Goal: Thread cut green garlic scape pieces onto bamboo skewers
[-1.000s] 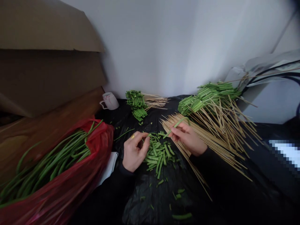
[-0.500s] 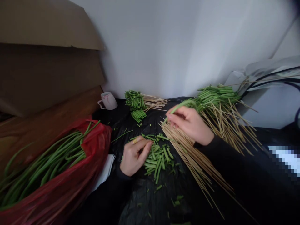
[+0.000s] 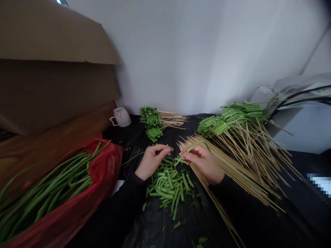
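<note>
My right hand (image 3: 205,164) pinches a long green bean (image 3: 192,146), one end pointing down left towards the pile and the rest curving back over the fingers. Facing it, my left hand (image 3: 154,160) has thumb and forefinger pressed together; whether anything small is between them I cannot make out. Below both hands lies a heap of short cut bean pieces (image 3: 168,191) on black plastic sheeting (image 3: 155,225). Bare bamboo skewers (image 3: 232,165) lie fanned out beside and under my right hand.
At the left, a red plastic bag (image 3: 110,162) holds whole long beans (image 3: 59,182). Skewered beans lie in a small stack (image 3: 151,120) and a larger stack (image 3: 238,117) near the wall (image 3: 176,58). A white mug (image 3: 122,117) and a cardboard box (image 3: 57,82) stand back left.
My right hand has come down and nearer to my left with the bean. My left hand has risen from the heap, its fingers now pinched towards the right. The view has tilted slightly up.
</note>
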